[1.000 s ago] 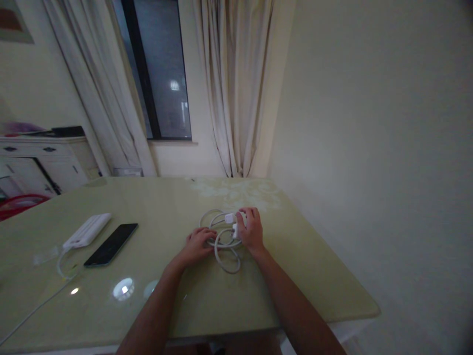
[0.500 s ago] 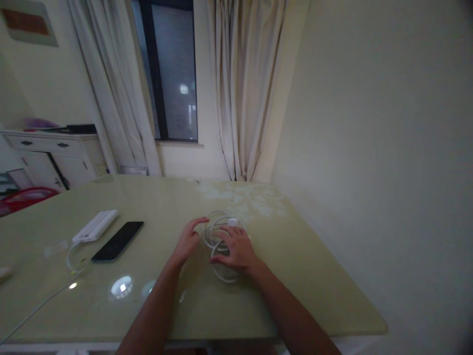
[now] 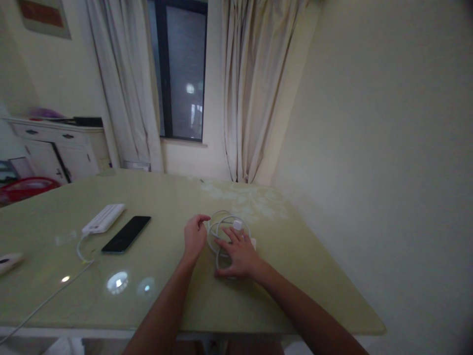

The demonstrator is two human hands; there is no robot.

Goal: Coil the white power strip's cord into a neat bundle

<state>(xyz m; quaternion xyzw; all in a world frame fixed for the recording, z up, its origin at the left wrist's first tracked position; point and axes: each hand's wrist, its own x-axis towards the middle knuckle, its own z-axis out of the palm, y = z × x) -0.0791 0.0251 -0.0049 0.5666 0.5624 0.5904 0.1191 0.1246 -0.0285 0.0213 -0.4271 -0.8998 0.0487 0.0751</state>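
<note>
A loosely coiled white charging cable lies on the table in front of me, its loops overlapping. At the coil's left edge, my left hand is closed, thumb and forefinger pinched on an outer loop. My right hand lies over the coil's lower right part, fingers spread, covering some loops. A small white block, probably the charger plug, shows just beyond its fingertips. Another white piece peeks out at the right of that hand.
On the left of the glossy table lie a black phone and a white power strip-like block with a white cord running to the front edge. A pale rounded object sits at far left. A wall borders the right.
My left hand's fingers have curled from stretched out to a pinch at the coil's edge. My right hand's fingers have spread wider over the loops. The view has shifted slightly.
</note>
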